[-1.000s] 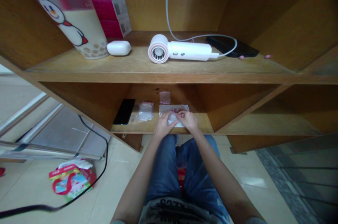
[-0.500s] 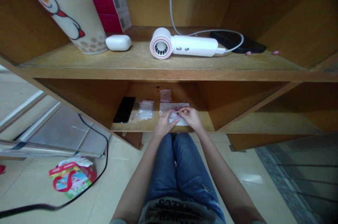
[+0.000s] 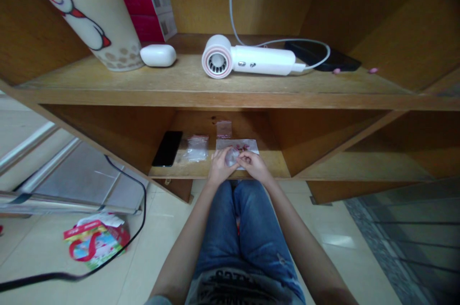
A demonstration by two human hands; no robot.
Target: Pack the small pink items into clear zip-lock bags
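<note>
- While the left hand [image 3: 221,169] and right hand [image 3: 256,166] are pinching a small clear plastic packet [image 3: 232,156] in a narrow grip, it is sitting over a white sheet [image 3: 248,145] on the lower wooden shelf [image 3: 269,163].
- The shelf's front edge is running just below the hands, and room is opening right of the sheet.
- A clear plastic bag [image 3: 197,148] and a black smartphone [image 3: 167,148] are lying left of the sheet, with a small pink-filled bag [image 3: 224,129] behind it.
- The packet is showing more fully between the hands than earlier.
</note>
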